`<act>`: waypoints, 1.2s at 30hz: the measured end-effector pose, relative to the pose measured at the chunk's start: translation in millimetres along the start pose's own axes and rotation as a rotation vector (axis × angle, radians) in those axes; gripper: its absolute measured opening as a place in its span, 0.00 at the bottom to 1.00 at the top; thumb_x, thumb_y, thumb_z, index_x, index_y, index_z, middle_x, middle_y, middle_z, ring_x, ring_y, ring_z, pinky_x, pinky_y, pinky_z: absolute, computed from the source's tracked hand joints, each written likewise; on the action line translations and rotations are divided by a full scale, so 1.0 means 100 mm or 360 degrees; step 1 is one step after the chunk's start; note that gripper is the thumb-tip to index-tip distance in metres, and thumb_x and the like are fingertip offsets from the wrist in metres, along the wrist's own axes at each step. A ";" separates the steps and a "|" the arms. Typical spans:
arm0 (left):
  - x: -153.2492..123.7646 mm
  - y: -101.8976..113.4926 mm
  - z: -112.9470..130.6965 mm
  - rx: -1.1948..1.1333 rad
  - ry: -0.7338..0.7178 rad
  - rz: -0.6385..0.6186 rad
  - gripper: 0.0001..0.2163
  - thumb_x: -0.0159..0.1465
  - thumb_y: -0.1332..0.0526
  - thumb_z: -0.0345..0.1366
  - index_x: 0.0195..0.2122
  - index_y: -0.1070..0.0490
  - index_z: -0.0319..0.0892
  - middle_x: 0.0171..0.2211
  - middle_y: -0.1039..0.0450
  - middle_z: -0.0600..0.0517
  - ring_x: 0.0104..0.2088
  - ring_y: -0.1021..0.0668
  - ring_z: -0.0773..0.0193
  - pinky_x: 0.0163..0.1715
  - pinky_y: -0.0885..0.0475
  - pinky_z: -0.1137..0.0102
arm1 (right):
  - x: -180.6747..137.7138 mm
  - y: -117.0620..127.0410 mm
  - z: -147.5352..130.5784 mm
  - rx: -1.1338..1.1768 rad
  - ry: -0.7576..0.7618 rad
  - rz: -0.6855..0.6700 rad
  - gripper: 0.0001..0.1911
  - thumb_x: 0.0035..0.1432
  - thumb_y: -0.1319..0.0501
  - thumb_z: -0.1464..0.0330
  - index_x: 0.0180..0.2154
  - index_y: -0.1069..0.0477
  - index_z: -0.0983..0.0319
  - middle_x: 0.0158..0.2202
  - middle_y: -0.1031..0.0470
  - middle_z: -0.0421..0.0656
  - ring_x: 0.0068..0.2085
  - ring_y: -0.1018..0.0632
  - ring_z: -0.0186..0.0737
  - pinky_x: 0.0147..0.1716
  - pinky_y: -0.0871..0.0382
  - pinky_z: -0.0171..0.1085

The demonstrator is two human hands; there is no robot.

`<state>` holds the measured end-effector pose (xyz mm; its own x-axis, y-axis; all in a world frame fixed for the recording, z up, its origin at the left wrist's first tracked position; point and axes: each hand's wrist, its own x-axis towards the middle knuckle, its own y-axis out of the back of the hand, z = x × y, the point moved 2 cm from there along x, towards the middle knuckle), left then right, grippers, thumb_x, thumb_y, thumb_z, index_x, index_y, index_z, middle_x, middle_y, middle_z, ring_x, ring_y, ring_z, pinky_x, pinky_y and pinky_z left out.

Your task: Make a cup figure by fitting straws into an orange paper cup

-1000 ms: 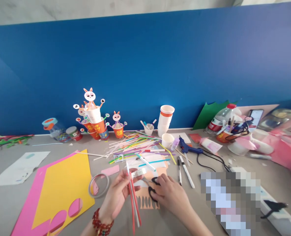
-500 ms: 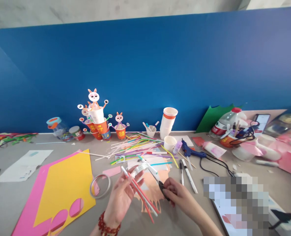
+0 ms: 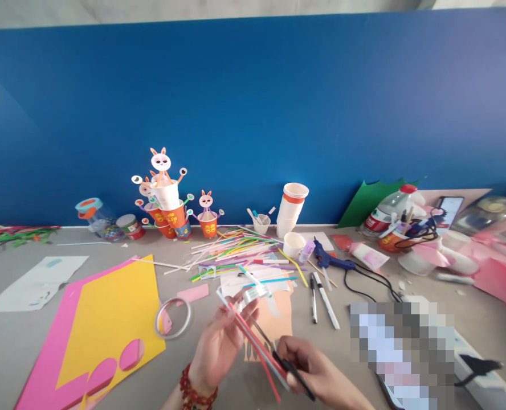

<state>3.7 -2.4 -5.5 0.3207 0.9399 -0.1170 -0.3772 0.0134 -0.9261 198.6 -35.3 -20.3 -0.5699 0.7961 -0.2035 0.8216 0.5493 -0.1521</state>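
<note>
My left hand is closed around a few thin straws, red and whitish, slanting down to the right. At its fingertips is a shiny clear-and-white piece, whose kind I cannot make out. My right hand grips scissors by their black handles. Their blades point up and left, right beside the straws; whether they touch is unclear. Beneath the hands lies a peach paper sheet with a jagged lower edge. A roll of tape lies left of my left hand.
Yellow paper lies on pink paper at left. Loose straws are heaped behind the hands. Decorated cups and stacked cups stand along the blue partition. A glue gun, pens and a blurred-out device are at right.
My right hand has moved the scissors down, and their blades now lie by the straws rather than at the clear-and-white piece. My left hand has shifted slightly right.
</note>
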 end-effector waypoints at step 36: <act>-0.05 -0.10 -0.18 0.0226 0.0013 -0.0012 0.03 0.61 0.38 0.26 0.33 0.27 0.40 0.55 0.28 0.47 0.57 0.27 0.52 0.65 0.43 0.58 | 0.15 -0.07 0.05 -0.0113 0.0080 0.0188 0.33 0.42 0.34 0.40 0.24 0.43 0.60 0.20 0.43 0.33 0.23 0.44 0.30 0.22 0.54 0.32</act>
<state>21.1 -12.9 -2.1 0.3307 0.9368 -0.1140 -0.4939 0.0689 -0.8668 184.1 -27.9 -26.9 -0.4694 0.8671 -0.1667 0.8826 0.4661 -0.0607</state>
